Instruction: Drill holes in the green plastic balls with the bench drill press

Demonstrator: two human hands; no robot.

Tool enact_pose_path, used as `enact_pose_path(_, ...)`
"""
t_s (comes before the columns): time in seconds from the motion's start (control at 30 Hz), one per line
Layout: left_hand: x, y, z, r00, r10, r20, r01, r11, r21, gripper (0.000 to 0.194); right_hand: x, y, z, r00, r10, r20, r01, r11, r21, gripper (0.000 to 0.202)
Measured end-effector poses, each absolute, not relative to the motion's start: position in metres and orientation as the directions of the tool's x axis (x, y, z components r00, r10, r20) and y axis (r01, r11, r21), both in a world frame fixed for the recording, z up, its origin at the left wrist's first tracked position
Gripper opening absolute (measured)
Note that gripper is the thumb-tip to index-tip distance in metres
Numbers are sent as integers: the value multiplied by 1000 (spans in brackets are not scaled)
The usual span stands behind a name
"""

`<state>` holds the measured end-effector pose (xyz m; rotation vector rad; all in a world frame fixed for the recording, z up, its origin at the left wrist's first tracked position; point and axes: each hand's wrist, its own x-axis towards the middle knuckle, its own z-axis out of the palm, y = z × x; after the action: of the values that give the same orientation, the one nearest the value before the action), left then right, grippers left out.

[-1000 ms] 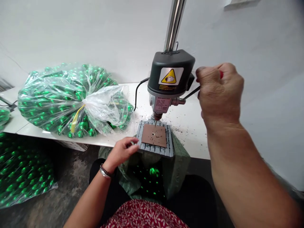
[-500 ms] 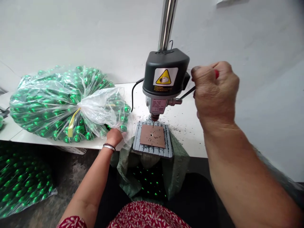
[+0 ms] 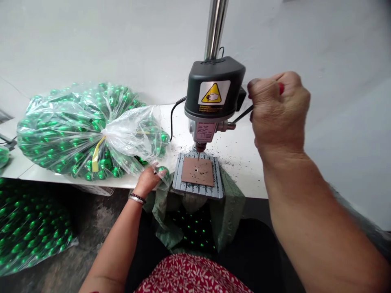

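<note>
My left hand (image 3: 149, 178) is closed on a shiny green ball (image 3: 163, 171) at the mouth of a clear plastic bag (image 3: 125, 130), partly behind the film. That bag is full of similar balls and carries a yellow tie. High on the right, my right hand (image 3: 279, 110) wraps around the feed lever (image 3: 243, 114) of a bench drill press (image 3: 215, 89); a bit of red shows between the fingers. Below the drill bit (image 3: 199, 156), a brown square plate (image 3: 197, 171) with a small hole lies on the grooved metal base (image 3: 179, 186).
Dark shavings are scattered over the white table (image 3: 247, 162). A green sack (image 3: 230, 203) hangs open below the base, with green balls inside. Another bag of green balls (image 3: 30, 228) stands on the floor at left. A black cord (image 3: 172, 118) runs behind the drill.
My left hand has drawn back slightly from the bag's opening, and a green ball now shows in its fingers. My right hand stays on the lever. The view has shifted slightly.
</note>
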<state>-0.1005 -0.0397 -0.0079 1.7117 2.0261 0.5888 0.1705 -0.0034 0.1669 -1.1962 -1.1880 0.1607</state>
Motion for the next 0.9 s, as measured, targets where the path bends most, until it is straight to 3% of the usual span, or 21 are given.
enact_pose_path(0.17, -99, -51, -4, -42, 993, -109, 847, 94, 523, 59, 171, -2, 166, 440, 650, 619, 444, 441, -780, 27)
enact_pose_path(0.23, -101, -62, -1, -108, 993, -38, 813, 110, 571, 58, 172, -1, 166, 443, 654, 613, 455, 426, -782, 26)
enact_pose_path(0.3, -104, -76, 3, -215, 976, 41, 707, 127, 696, 60, 172, -1, 166, 445, 660, 605, 451, 418, -789, 25)
enact_pose_path(0.37, -107, -92, 9, -277, 961, 19, 453, 113, 885, 65, 172, -1, 165, 444, 660, 606, 438, 430, -789, 25)
enact_pose_path(0.43, -108, -105, 15, -217, 972, -92, 73, 110, 991, 69, 173, 0, 164, 446, 649, 616, 427, 451, -784, 26)
enact_pose_path(0.5, -102, -112, 21, -84, 984, -158, -248, 133, 960, 69, 173, 0, 163, 444, 638, 630, 433, 463, -773, 27)
enact_pose_path(0.6, -85, -109, 28, 35, 986, -162, -472, 159, 867, 71, 173, 1, 164, 427, 649, 630, 436, 463, -772, 29)
enact_pose_path(0.73, -59, -90, 28, 75, 978, -196, -437, 209, 875, 69, 171, -3, 168, 428, 676, 600, 410, 447, -795, 29)
enact_pose_path(0.8, -49, -75, 23, 22, 982, -186, -285, 185, 940, 61, 170, -5, 170, 423, 685, 593, 400, 447, -801, 29)
enact_pose_path(0.9, -35, -51, 11, -42, 997, -61, 20, 62, 998, 51, 170, -7, 172, 412, 703, 580, 393, 437, -809, 30)
